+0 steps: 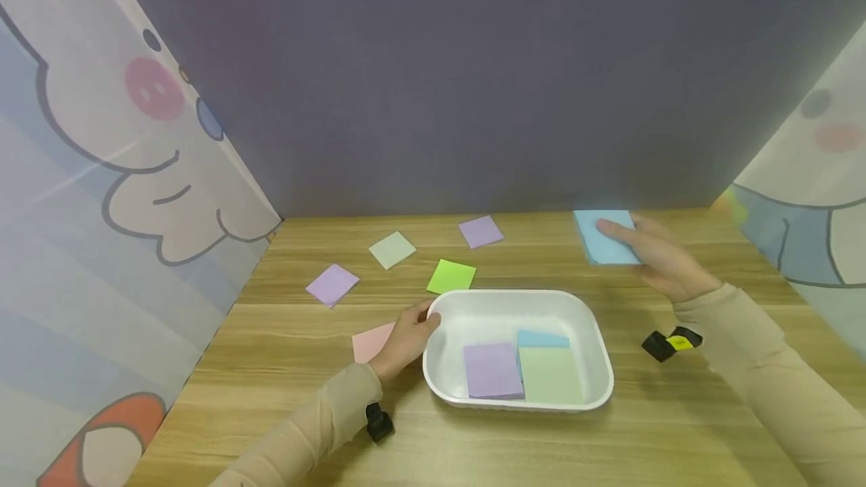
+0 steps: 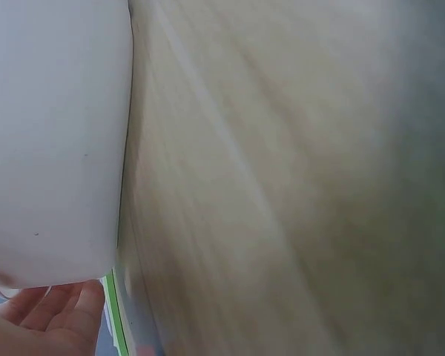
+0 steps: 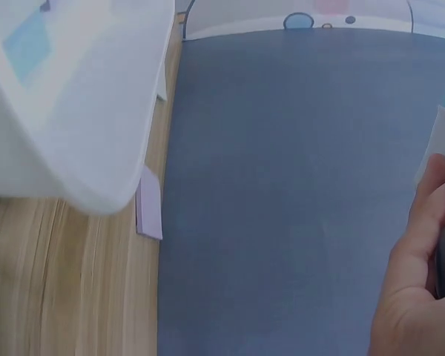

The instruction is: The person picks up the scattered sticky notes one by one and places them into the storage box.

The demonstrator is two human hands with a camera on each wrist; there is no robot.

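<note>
My left hand (image 1: 409, 337) grips the left rim of a white plastic tray (image 1: 467, 314), thumb over the edge. In the left wrist view, the fingers of that hand (image 2: 59, 315) curl at the tray's wall (image 2: 52, 148). Inside the tray lie a purple sticky note pad (image 1: 492, 371), a pale green pad (image 1: 551, 376) and a blue pad (image 1: 543, 338) partly under the green one. To the right, beyond the tray, my right hand (image 1: 666, 261) pinches a light blue sticky note pad (image 1: 609, 243), thumb on its face, raised above the table.
Left of and behind the tray on the wooden table (image 1: 271, 397) lie a pink pad (image 1: 370, 342), a bright green pad (image 1: 451, 276), a pale green pad (image 1: 392, 249) and purple pads (image 1: 332, 285). A dark panel (image 1: 433, 81) stands at the back, with printed cloths (image 1: 101, 246) at the sides.
</note>
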